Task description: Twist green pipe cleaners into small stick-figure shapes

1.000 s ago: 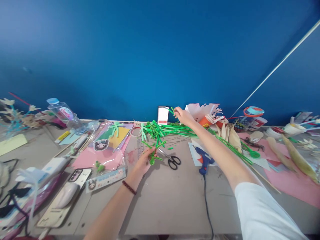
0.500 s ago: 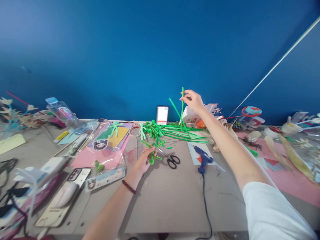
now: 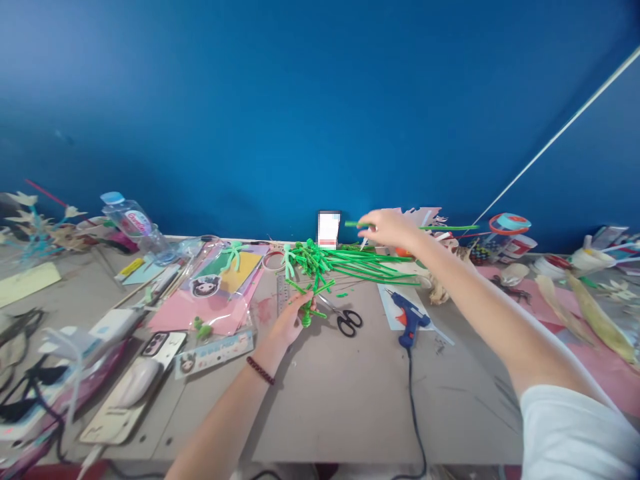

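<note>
My right hand [image 3: 391, 228] is raised above the back of the table and pinches a long green pipe cleaner [image 3: 445, 228], which lies level and sticks out to the right. Below it a heap of green pipe cleaners [image 3: 370, 268] lies on the grey table [image 3: 340, 393]. My left hand [image 3: 291, 320] rests on the table and grips a twisted green pipe-cleaner piece [image 3: 306, 316] at the near edge of a tangle of bent green pieces [image 3: 306, 261].
Black scissors [image 3: 345, 320] lie just right of my left hand, a blue glue gun [image 3: 409, 317] with its cord further right. Left: pink packaged sheets [image 3: 210, 300], a phone [image 3: 159, 344], a water bottle [image 3: 131, 223]. Right: dried husks [image 3: 590, 313], paper cups [image 3: 510, 233].
My right hand lifted one pipe cleaner out of the heap, held it upright, then swung it down to level and moved lower. My left hand stayed put.
</note>
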`<state>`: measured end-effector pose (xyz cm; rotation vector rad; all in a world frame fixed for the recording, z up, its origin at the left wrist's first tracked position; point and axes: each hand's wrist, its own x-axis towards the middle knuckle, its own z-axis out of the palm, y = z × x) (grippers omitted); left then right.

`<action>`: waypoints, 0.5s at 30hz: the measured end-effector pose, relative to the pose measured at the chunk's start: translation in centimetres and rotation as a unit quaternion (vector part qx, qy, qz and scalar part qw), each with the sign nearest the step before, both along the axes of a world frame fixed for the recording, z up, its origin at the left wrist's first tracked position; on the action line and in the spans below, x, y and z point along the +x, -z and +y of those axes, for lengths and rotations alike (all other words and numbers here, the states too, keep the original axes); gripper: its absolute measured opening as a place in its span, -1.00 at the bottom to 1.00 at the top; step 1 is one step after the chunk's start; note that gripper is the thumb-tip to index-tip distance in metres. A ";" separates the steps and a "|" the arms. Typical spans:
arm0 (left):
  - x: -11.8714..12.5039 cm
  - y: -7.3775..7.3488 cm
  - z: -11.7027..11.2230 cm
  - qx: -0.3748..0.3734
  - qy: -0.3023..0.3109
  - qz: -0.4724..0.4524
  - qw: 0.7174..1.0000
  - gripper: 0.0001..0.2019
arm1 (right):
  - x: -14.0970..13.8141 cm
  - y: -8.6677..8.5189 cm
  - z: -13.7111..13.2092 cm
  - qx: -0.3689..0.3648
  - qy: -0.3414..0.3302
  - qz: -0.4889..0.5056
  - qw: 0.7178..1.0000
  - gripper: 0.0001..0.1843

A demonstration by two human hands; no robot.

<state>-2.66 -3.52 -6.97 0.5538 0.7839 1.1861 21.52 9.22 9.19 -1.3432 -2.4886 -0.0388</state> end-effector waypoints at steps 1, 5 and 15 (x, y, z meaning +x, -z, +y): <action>0.0 0.0 0.0 0.001 0.001 0.000 1.000 -0.82 | -0.1 1.2 -0.2 -0.031 0.020 -0.061 0.998 -0.76; 0.0 0.0 0.0 0.013 0.013 0.010 1.000 -0.83 | 0.4 6.3 -0.3 -0.074 0.086 -0.189 0.975 -0.44; 0.2 0.2 0.3 0.002 0.001 0.011 1.000 -0.81 | 1.4 11.5 0.1 -0.069 0.065 -0.264 0.960 -0.75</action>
